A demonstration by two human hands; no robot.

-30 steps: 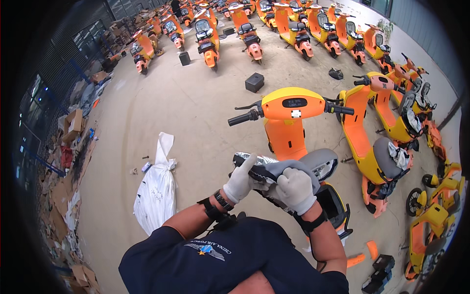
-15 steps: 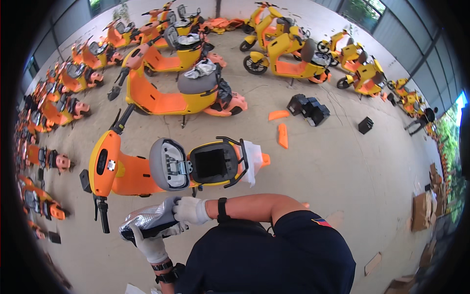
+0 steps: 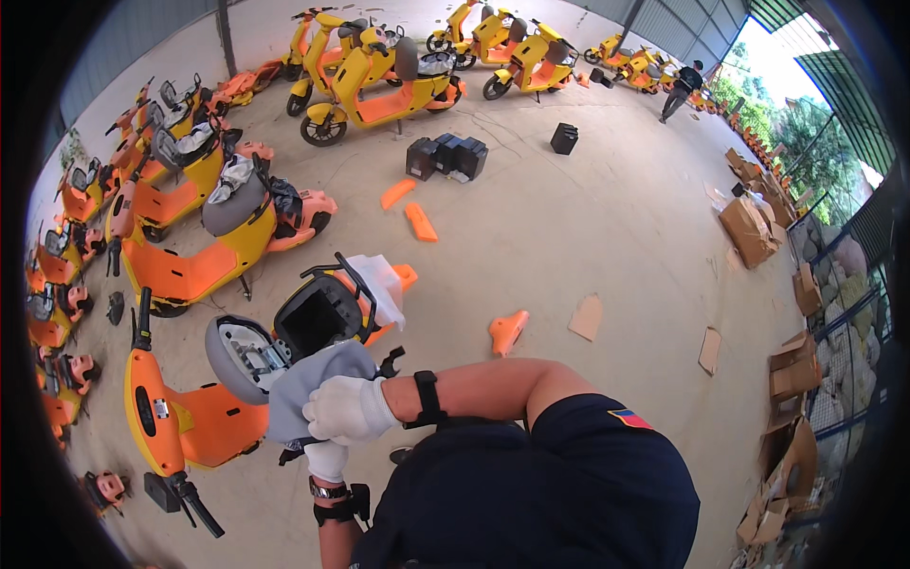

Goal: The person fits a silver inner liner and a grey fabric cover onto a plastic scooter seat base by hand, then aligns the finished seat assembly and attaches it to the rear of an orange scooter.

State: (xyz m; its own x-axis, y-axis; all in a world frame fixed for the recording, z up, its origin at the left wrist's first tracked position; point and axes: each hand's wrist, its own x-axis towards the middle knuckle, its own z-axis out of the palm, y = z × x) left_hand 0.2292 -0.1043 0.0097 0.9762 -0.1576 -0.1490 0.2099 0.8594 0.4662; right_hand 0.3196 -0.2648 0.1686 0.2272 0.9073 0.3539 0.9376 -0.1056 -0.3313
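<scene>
A grey fabric cover (image 3: 318, 384) is bunched in front of me, partly over the near edge of the scooter's raised seat. My right hand (image 3: 353, 410), in a white glove, is closed on its right part. Below it, my gloved left hand (image 3: 328, 461) holds the cover from underneath, its fingers hidden by the cloth and the right hand. The scooter (image 3: 209, 427) is orange and yellow. Its grey seat (image 3: 227, 356) is tipped open on its hinge, baring the dark storage bucket (image 3: 318, 318). White foam wrap (image 3: 377, 284) hangs at its tail.
More scooters (image 3: 199, 247) stand at the left and back. Black battery boxes (image 3: 450, 156) and orange panels (image 3: 420, 223) lie on the floor ahead. An orange part (image 3: 509, 332) and cardboard pieces (image 3: 586, 318) lie to the right. Cartons (image 3: 752, 230) line the right side; a person (image 3: 681, 92) walks far off.
My view has swung right, so the scooters shift left. The cover has been turned from its silver side to its grey side and is now closer to the raised seat.
</scene>
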